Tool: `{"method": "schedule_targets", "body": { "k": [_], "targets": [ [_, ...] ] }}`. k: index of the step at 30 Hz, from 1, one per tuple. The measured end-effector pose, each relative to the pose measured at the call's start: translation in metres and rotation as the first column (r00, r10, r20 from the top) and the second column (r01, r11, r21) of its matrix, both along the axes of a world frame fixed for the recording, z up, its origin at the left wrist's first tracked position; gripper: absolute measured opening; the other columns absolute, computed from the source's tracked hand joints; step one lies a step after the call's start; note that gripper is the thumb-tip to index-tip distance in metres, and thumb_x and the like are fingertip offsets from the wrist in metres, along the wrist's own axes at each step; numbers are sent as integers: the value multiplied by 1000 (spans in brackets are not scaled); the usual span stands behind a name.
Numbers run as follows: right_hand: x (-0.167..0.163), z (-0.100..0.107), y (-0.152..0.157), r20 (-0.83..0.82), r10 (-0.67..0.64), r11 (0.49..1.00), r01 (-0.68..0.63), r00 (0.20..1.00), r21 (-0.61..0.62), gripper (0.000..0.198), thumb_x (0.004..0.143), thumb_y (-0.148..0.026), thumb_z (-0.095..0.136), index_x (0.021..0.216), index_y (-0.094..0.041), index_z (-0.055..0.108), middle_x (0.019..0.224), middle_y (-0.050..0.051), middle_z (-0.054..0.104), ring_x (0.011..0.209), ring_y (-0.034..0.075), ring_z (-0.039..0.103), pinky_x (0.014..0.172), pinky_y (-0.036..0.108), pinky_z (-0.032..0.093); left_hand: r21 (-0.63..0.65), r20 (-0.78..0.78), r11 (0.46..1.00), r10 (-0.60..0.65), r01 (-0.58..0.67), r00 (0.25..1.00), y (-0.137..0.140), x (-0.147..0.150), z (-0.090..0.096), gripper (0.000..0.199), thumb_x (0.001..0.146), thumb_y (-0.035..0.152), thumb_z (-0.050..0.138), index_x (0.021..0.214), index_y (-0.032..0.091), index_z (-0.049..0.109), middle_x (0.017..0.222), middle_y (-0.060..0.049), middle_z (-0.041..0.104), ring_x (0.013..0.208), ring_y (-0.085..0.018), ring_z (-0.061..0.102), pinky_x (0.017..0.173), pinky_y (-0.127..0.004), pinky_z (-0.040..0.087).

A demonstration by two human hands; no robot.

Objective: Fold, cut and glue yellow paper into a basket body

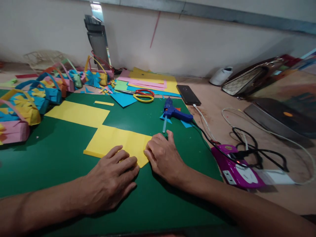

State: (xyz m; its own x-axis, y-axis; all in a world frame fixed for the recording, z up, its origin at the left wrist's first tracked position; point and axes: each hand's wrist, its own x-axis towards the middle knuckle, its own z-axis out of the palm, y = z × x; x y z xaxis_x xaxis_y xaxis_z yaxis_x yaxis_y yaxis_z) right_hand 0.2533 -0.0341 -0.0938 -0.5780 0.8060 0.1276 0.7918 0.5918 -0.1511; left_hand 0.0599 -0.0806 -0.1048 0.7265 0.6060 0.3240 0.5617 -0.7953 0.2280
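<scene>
A sheet of yellow paper (116, 140) lies on the green mat (61, 177), with a narrow fold along its left end. My left hand (112, 176) rests on the sheet's near edge, fingers stretched out and lying flat. At the right end, my right hand (164, 153) has its fingers curled and pressed together on the paper's edge; its thumb side is partly hidden. Another yellow sheet (77, 113) lies flat beyond, touching the first at a corner. Just past my right hand sits a blue glue gun (176, 112) with a clear glue stick in it.
Small paper baskets (39, 95) with flowers line the left side. Scissors (144, 95) lie by stacked coloured paper (148, 80). A phone (189, 94) is at the back. Cables run to a purple power strip (237, 166) on the right, near a dark case (283, 115).
</scene>
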Motion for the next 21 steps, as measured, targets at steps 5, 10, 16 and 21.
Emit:
{"method": "schedule_targets", "body": {
  "k": [5,10,16,21],
  "targets": [
    [1,-2,0,-12,8,999,-8,1000,32,15,85,-13,49,73,-16,56,79,7,62,85,22,49,93,46,18,-2,-4,1000,-3,3,1000,0,0,1,16,90,25,51,99,16,59,98,-7,62,87,-22,51,91,-45,36],
    [0,-3,0,-9,6,999,-6,1000,47,15,85,-13,48,73,-16,56,79,7,62,85,22,49,94,45,18,8,-34,1000,-9,9,999,0,0,4,15,89,25,52,99,16,59,97,-7,61,87,-22,51,88,-45,37],
    [1,-2,0,-8,9,999,-9,1000,43,15,85,-13,48,73,-17,56,79,7,62,86,22,49,93,45,19,11,-62,1000,-20,21,998,1,1,5,16,90,24,50,101,17,58,97,-8,60,86,-22,50,87,-44,38],
    [0,0,0,15,4,1000,-4,1000,9,15,85,-13,48,73,-16,56,79,7,63,86,22,49,93,45,18,-1,-51,1000,-21,21,998,1,1,3,17,91,24,48,102,17,58,99,-8,60,87,-23,49,89,-45,36]
  ]
}}
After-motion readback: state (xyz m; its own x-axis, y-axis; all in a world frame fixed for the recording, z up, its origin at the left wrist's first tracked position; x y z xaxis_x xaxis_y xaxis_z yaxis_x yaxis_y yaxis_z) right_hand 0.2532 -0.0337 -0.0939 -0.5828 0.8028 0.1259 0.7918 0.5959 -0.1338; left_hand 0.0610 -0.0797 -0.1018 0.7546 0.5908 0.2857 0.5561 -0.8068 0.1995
